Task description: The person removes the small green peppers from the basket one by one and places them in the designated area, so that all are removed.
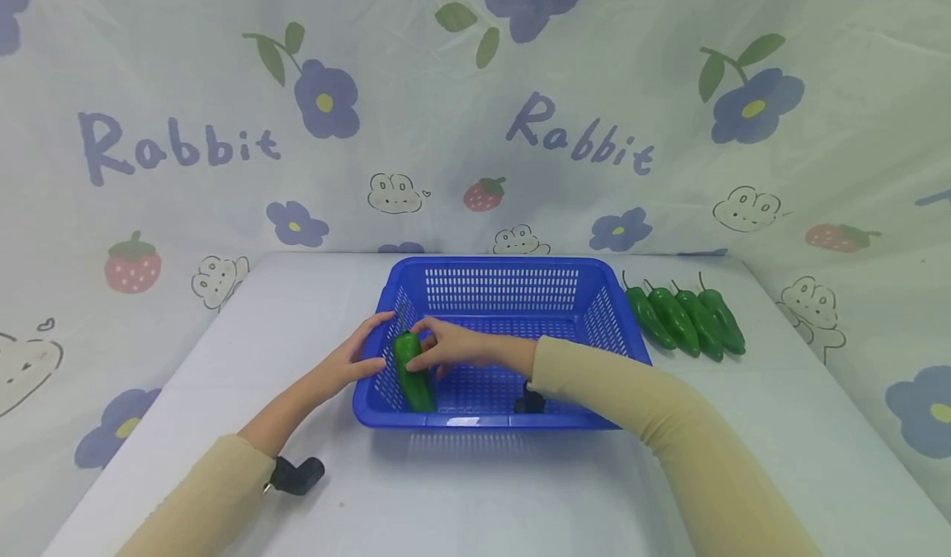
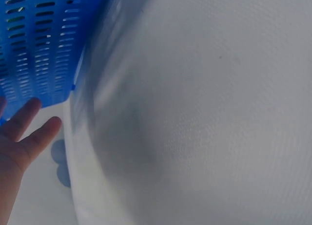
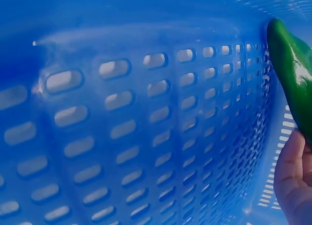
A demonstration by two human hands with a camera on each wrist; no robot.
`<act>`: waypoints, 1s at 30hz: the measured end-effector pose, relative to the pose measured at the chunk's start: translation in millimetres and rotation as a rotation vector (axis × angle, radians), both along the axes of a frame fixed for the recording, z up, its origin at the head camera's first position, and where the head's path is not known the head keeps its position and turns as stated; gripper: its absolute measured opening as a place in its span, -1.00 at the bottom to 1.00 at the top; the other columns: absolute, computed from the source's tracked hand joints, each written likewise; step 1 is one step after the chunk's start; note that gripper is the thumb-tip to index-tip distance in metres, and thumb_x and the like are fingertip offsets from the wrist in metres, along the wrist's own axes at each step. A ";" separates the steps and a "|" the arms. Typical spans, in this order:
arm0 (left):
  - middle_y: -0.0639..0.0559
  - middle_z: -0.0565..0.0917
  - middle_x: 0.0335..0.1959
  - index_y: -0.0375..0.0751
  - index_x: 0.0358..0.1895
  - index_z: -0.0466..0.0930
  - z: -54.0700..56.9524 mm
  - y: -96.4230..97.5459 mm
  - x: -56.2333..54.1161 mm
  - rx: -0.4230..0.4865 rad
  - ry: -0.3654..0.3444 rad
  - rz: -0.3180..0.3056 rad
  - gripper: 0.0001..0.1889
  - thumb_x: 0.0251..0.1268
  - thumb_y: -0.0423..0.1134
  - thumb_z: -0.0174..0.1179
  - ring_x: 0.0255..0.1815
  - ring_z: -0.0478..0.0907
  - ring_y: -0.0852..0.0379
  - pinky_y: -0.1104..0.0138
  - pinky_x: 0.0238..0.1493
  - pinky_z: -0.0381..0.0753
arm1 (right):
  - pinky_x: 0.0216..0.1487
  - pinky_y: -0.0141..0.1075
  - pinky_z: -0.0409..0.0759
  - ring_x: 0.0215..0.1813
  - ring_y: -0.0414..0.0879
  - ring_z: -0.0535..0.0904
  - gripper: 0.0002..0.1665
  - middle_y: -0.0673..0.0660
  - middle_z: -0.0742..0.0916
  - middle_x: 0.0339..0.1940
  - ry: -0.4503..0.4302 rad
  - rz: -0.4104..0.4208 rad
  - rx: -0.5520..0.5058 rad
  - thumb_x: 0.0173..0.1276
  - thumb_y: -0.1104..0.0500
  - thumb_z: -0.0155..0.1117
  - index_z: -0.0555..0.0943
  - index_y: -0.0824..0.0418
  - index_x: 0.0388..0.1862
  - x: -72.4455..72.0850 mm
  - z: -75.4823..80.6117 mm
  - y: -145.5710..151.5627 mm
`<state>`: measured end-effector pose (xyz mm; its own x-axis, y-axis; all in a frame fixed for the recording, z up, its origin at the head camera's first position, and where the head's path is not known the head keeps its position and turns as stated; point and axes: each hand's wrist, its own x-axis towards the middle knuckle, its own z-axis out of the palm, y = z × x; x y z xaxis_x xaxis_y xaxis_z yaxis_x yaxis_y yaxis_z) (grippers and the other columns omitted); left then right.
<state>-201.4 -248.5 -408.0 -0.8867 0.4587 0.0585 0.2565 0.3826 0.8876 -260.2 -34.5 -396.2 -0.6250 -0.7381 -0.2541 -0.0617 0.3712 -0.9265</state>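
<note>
A blue plastic basket [image 1: 513, 419] with slotted walls sits on the white table. Inside it, along the left wall, a green chili pepper [image 1: 413, 375] stands at a slant with its stem toward the back. My right hand [image 1: 453, 346] reaches into the basket and pinches this pepper near its upper part. In the right wrist view the pepper [image 3: 292, 69] is beside the basket wall, above the fingers [image 3: 291, 171]. My left hand [image 1: 345, 365] is at the outside of the basket's left rim, fingers spread and fairly straight; the left wrist view shows its fingers [image 2: 34, 137] near the slotted wall.
Several green chili peppers [image 1: 687, 322] lie side by side on the table, right of the basket. Black wrist-worn devices show at the left wrist [image 1: 297, 476] and under the right sleeve. A printed cloth [image 1: 416, 111] hangs behind the table.
</note>
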 end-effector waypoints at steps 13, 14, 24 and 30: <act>-0.35 -0.21 0.43 -0.11 0.43 -0.18 0.7 0.6 0.0 -0.002 -0.014 0.009 -0.29 0.27 -0.20 -0.04 0.33 -0.02 -0.48 -0.26 0.12 0.23 | -0.36 -0.28 0.62 -0.23 -0.11 0.58 -0.35 0.19 0.64 -0.20 0.168 -0.128 -0.008 0.10 0.23 0.34 0.30 0.19 0.16 -2.1 14.9 17.3; -0.35 -0.22 0.43 -0.11 0.43 -0.18 0.5 0.4 0.0 -0.004 -0.014 0.012 -0.28 0.27 -0.20 -0.04 0.33 -0.03 -0.48 -0.27 0.12 0.22 | -0.36 -0.29 0.62 -0.23 -0.11 0.58 -0.35 0.18 0.64 -0.19 0.194 -0.145 -0.008 0.11 0.21 0.34 0.30 0.18 0.16 -1.9 17.0 20.3; -0.35 -0.26 0.43 -0.11 0.43 -0.19 2.5 1.0 1.4 0.003 -0.027 0.029 -0.28 0.27 -0.23 -0.04 0.36 -0.10 -0.47 -0.29 0.16 0.13 | -0.22 -0.29 0.63 -0.19 -0.02 0.59 -0.34 0.22 0.62 -0.18 0.377 -0.295 -0.084 0.13 0.19 0.32 0.31 0.16 0.22 -3.9 45.1 52.1; -0.36 -0.26 0.43 -0.11 0.43 -0.19 2.3 2.2 1.2 -0.004 -0.027 0.022 -0.28 0.27 -0.21 -0.02 0.34 -0.06 -0.48 -0.29 0.14 0.17 | -0.20 -0.27 0.63 -0.16 -0.01 0.57 -0.32 0.21 0.60 -0.15 0.441 -0.341 -0.081 0.16 0.14 0.30 0.29 0.13 0.26 -2.5 62.2 72.2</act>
